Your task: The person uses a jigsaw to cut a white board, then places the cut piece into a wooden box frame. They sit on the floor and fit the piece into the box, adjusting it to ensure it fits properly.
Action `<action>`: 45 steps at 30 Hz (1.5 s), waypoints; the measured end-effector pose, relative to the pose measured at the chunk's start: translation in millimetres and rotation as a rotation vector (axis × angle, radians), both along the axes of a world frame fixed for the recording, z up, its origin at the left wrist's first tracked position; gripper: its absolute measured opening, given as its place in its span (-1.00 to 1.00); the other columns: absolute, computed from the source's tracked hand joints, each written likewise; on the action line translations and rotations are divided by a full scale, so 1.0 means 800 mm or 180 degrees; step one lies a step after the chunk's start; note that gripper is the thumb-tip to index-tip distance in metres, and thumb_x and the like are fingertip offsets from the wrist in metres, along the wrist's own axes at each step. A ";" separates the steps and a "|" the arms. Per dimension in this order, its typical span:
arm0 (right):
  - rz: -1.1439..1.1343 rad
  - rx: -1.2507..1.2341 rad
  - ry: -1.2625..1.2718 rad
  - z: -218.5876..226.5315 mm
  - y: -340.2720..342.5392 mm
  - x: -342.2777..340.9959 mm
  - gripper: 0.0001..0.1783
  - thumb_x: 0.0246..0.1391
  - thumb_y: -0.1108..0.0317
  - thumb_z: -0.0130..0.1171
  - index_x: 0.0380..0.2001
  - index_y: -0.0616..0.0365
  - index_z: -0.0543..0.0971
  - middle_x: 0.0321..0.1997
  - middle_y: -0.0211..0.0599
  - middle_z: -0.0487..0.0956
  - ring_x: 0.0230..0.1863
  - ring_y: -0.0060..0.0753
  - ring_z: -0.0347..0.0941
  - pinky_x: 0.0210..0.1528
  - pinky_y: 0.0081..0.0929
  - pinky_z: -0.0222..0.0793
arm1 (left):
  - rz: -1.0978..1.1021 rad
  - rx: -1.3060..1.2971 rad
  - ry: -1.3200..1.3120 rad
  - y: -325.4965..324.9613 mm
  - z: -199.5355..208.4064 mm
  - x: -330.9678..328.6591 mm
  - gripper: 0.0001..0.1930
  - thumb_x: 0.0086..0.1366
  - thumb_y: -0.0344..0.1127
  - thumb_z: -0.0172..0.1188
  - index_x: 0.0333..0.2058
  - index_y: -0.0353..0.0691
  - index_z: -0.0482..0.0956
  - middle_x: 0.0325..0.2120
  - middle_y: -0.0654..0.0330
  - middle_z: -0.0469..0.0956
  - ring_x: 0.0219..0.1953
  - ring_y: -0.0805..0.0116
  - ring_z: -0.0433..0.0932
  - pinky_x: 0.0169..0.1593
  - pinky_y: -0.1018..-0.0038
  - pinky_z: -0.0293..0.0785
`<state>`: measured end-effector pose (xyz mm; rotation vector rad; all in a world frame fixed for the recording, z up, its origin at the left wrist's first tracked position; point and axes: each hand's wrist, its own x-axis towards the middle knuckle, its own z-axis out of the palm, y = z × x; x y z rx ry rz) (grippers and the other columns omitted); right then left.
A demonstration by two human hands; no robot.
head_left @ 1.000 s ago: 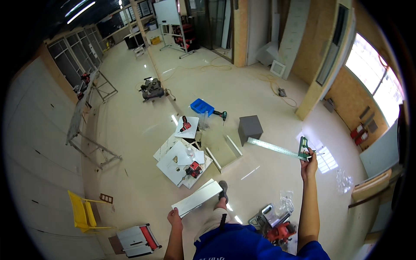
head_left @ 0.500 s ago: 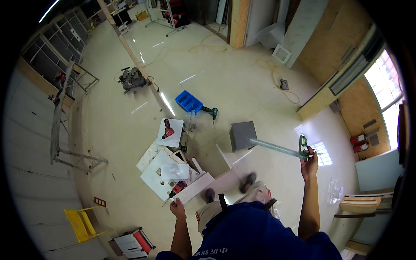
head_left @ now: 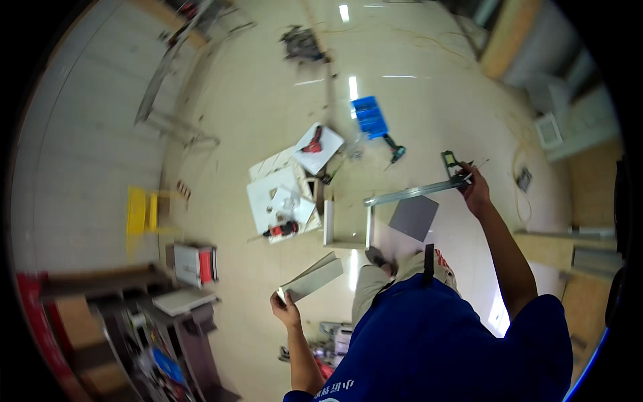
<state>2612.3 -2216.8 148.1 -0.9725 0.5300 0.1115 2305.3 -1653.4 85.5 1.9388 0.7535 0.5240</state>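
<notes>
The floor [head_left: 241,134] is pale, smooth and glossy, streaked with reflected light, and it runs to a light panelled wall [head_left: 80,134] at the left, with a yellow chair [head_left: 139,211] near that wall and dark shelves [head_left: 107,295] loaded with oddments at lower left. A compressor [head_left: 301,43], blurred, stands toward the far end. The left hand [head_left: 287,309] is closed on one end of two boards [head_left: 315,278], thumb on the upper face; the boards are long, narrow and flat, off-white, slightly fanned apart, and held out to the left of the blue shirt [head_left: 455,342]. The right hand [head_left: 475,189], out at the right, grips the square [head_left: 412,193] at its green head, fingers wrapped round; its straight metal blade points left, the tip overlapping the upper end of the frame [head_left: 328,222] in view, and whether they touch I cannot tell. The frame is pale and U-shaped, lying between the stacked white panels [head_left: 268,191] and a grey, flat-faced box [head_left: 415,218]. A red drill [head_left: 313,142] rests on the topmost panel; a blue plastic tray [head_left: 369,115] lies beyond, just beside a dark green drill [head_left: 396,153].
</notes>
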 end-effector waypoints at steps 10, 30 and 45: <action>0.1076 -0.0689 -0.0012 0.018 0.126 0.090 -0.54 0.38 0.10 -0.20 0.12 0.18 0.44 -0.21 -0.37 0.45 -0.10 -0.42 0.46 0.01 -0.30 0.43 | 0.0620 -0.0650 0.0489 -0.040 -0.023 -0.090 -0.67 0.25 -0.42 0.24 -0.07 -0.43 0.40 -0.25 0.08 0.50 -0.23 0.41 0.46 -0.11 0.50 0.43; 0.1892 -0.2016 0.0272 -0.222 0.219 0.423 -0.69 0.21 0.09 0.02 -0.23 0.08 0.56 -0.38 -0.39 0.45 -0.32 -0.48 0.41 -0.28 -0.43 0.41 | 0.1927 -0.0148 0.0440 -0.081 0.003 -0.006 -0.66 0.23 -0.38 0.26 -0.10 -0.44 0.42 -0.35 0.11 0.53 -0.26 0.41 0.50 -0.10 0.51 0.44; 0.1962 -0.3430 -0.0591 -0.397 0.276 0.519 -0.48 0.26 -0.01 -0.01 -0.42 0.29 0.60 -0.56 -0.23 0.48 -0.43 -0.35 0.41 -0.27 -0.36 0.34 | 0.1850 -0.0747 0.0563 -0.108 -0.037 0.147 -0.58 0.28 -0.31 0.24 -0.01 -0.47 0.37 -0.20 0.08 0.51 -0.16 0.39 0.48 -0.06 0.52 0.39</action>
